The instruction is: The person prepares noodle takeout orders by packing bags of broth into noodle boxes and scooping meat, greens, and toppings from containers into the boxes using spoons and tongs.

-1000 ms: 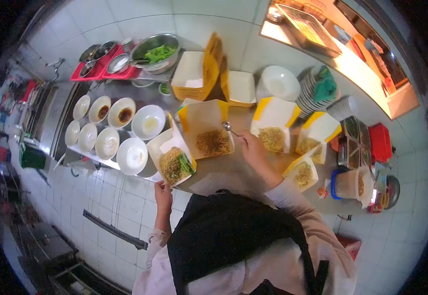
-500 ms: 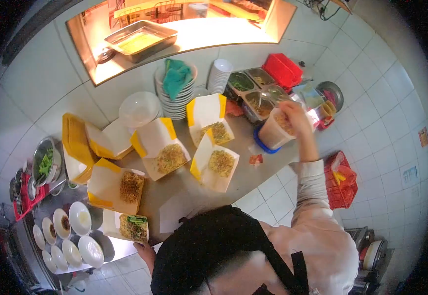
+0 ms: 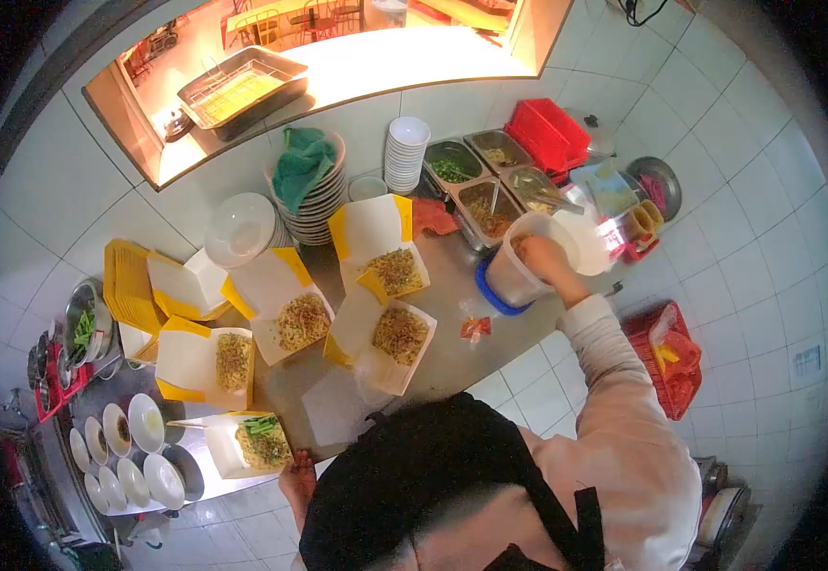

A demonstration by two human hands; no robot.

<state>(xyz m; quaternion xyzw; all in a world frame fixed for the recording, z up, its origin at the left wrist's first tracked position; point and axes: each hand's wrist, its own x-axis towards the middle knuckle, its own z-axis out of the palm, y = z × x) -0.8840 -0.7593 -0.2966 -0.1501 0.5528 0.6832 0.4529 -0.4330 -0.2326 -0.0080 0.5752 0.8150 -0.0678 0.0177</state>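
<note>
My right hand (image 3: 542, 262) reaches down into a clear plastic tub (image 3: 521, 282) of brown crumbly topping, its fingers hidden inside. The tub stands on a blue lid (image 3: 500, 297). At the counter's front edge, my left hand (image 3: 298, 476) is beside the corner of a takeaway box (image 3: 219, 449) of noodles with green vegetables, with its fingers loosely bent and holding nothing visible. Further open boxes of noodles with brown topping stand on the counter: one at the left (image 3: 233, 364), one in the middle (image 3: 304, 322), one at the back (image 3: 396, 273) and one nearer me (image 3: 401, 335).
Metal pans (image 3: 488, 211) of ingredients and a red basket (image 3: 547, 133) are at the back right. Stacked bowls (image 3: 309, 214) carry a green cloth (image 3: 304, 167). Folded yellow boxes (image 3: 131, 285) stand left, above several white bowls (image 3: 165, 481). A red crate (image 3: 661, 366) sits lower right.
My right hand has gone from above the tub's rim down into it. My left hand has shifted slightly at the box corner. The whole view has shifted a little.
</note>
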